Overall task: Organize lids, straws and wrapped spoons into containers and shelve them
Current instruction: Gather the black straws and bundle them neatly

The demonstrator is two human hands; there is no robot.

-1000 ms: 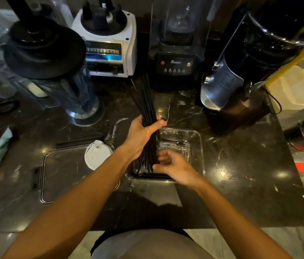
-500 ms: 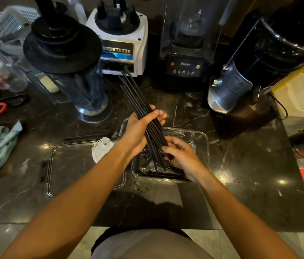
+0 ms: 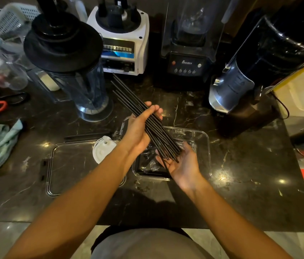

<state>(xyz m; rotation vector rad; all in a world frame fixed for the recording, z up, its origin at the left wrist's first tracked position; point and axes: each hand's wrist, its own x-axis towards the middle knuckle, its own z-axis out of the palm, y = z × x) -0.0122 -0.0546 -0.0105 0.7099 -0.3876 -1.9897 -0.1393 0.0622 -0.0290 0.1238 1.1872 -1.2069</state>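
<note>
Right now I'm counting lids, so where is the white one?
In the head view the white lid sits left of centre, at the far right corner of the clear tray, just left of the left hand.

Light: dim, warm, from overhead
Glare: spots on the dark marble counter (image 3: 241, 165)
Edges: wide-angle bending

Both forearms are seen bare, no sleeves; a light grey top (image 3: 147, 245) is worn over dark trousers (image 3: 102, 238).
</note>
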